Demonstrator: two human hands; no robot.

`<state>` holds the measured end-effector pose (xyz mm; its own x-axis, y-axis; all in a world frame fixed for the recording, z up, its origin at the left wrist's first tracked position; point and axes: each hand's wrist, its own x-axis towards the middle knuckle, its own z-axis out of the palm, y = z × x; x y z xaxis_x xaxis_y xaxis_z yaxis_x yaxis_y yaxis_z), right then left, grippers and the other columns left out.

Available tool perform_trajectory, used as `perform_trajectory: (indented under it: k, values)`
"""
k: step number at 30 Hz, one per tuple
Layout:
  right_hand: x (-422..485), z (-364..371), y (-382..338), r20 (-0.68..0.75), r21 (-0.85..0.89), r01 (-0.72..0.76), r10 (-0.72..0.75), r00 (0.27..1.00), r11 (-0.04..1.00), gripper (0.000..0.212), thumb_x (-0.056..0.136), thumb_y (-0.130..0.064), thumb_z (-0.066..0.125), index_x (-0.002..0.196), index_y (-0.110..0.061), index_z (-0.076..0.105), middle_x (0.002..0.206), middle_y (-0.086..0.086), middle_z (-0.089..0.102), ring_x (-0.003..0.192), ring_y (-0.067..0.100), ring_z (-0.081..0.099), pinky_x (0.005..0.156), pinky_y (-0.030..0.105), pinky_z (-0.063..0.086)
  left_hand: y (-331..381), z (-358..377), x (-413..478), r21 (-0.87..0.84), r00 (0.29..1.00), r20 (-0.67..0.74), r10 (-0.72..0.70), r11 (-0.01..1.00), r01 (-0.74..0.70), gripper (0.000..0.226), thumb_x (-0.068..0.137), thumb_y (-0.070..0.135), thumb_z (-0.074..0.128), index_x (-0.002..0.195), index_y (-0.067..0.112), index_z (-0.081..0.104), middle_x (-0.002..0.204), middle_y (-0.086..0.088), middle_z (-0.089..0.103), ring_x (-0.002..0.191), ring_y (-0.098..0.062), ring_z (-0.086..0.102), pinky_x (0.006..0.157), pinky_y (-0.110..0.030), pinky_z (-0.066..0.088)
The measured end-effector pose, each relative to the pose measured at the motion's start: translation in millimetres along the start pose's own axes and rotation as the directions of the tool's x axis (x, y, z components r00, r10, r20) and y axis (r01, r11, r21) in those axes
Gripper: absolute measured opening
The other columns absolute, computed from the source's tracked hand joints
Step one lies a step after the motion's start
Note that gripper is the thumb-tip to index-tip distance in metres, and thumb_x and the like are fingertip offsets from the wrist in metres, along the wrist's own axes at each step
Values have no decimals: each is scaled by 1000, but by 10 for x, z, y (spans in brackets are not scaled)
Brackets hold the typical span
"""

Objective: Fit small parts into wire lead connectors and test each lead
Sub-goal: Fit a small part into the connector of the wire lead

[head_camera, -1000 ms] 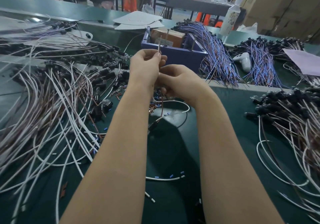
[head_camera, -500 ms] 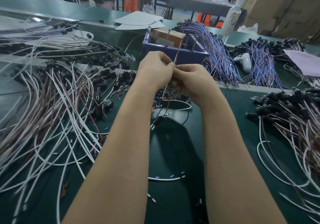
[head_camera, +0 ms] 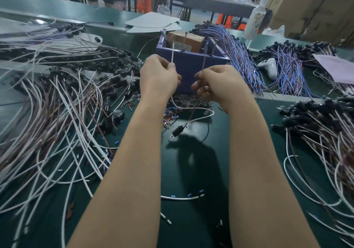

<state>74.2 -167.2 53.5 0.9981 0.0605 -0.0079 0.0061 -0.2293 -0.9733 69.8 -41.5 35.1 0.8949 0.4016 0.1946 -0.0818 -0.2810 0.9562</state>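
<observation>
My left hand point(head_camera: 158, 76) pinches the white wire point(head_camera: 172, 53) of one lead, its end pointing up. My right hand point(head_camera: 220, 81) pinches the brown wire point(head_camera: 204, 60) of the same lead, also pointing up. The hands are a short gap apart in front of a purple box point(head_camera: 187, 65). Both wires run down below the hands to a black connector point(head_camera: 177, 130) with a clear tip that lies on the green mat point(head_camera: 193, 171). A scatter of small brown and blue parts point(head_camera: 169, 117) lies just beyond the connector.
A big heap of white and brown leads point(head_camera: 57, 117) covers the left side. Another pile with black connectors point(head_camera: 321, 121) lies at the right. Blue-purple wire bundles point(head_camera: 235, 56) hang beside the box, which holds a cardboard carton point(head_camera: 184, 41). A white bottle point(head_camera: 254, 18) stands behind.
My hands, held together on the lead half a second ago, have pulled apart sideways. The white and brown wire ends are now separated, one in each hand.
</observation>
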Motion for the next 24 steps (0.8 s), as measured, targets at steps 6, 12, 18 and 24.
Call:
perform_trajectory:
  k: [6,12,18,24]
  values:
    - [41,-35,-47,-130,-241,16,-49,990,970,20,88,-4,38,107,-11,41,55,6,62,30,7,49,38,17,38,14,60,-16,36,999,-19,42,998,-41,13,95,17,52,82,16,53,58,7,63,54,-5,60,79,-33,56]
    - [73,-75,14,-200,-327,10,-80,976,945,42,89,-5,37,130,-14,43,62,5,62,28,2,46,36,15,36,-12,87,-28,7,998,17,60,998,-60,14,95,15,52,80,16,52,61,7,64,48,-2,57,70,-28,55]
    - [65,-75,35,-180,-368,37,-110,977,929,46,90,-5,38,134,-16,45,77,8,65,29,-1,46,37,15,36,-40,123,-12,-24,998,36,49,999,-48,20,94,14,52,75,19,50,60,8,64,39,4,54,56,-18,46]
    - [69,-98,31,-178,-407,58,-142,974,911,47,90,-6,39,135,-17,46,90,9,66,30,-2,47,43,19,37,-46,135,-2,-58,998,49,36,998,-33,20,95,13,51,76,17,51,61,5,65,39,2,55,59,-22,50]
